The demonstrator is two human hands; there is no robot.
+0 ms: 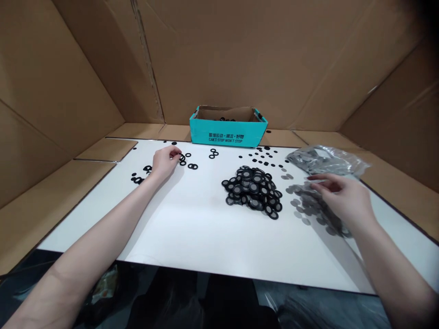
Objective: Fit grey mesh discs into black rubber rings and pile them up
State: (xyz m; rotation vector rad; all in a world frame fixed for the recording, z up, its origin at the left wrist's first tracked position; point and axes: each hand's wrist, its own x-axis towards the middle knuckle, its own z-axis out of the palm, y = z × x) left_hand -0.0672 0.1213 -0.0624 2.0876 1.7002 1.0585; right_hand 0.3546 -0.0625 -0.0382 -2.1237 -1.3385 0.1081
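My left hand point(166, 162) is closed in a pinch at the back left of the white table, its fingertips on a black ring point(181, 157). More loose black rings point(193, 167) lie just beside it. Over on the right, my right hand point(346, 196) hovers above a spread of thin grey discs point(310, 203), thumb and forefinger drawn close together. Whether a disc is between those fingertips is too small to make out. Between the hands is a heaped pile of black rings with grey centres point(254, 187).
A turquoise box point(228, 132) with black pieces inside stands at the back. Small black discs point(264, 155) are scattered before it. A clear plastic bag of grey discs point(325, 160) lies at the back right. Cardboard walls point(240, 59) enclose the white table point(206, 228).
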